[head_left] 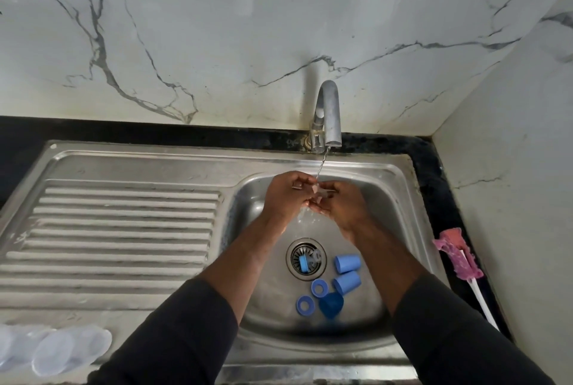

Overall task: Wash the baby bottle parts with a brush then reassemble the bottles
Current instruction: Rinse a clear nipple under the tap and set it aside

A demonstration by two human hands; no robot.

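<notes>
Both arms are stretched out over the sink [391, 189], and the left hand [286, 196] and right hand [339, 206] are held close together under the thin water [322, 164] from the tap [328, 111]. A small clear bottle part [317, 190] is pinched by the curled fingers of both hands at the far side of the basin. Two blue caps [347, 263], two blue rings [319, 287] and a dark blue cup [331, 304] are seen lying by the drain [296, 256], the pink brush [459, 256] is laid on the right, and clear bottles [52, 350] are lined up at the near left.
</notes>
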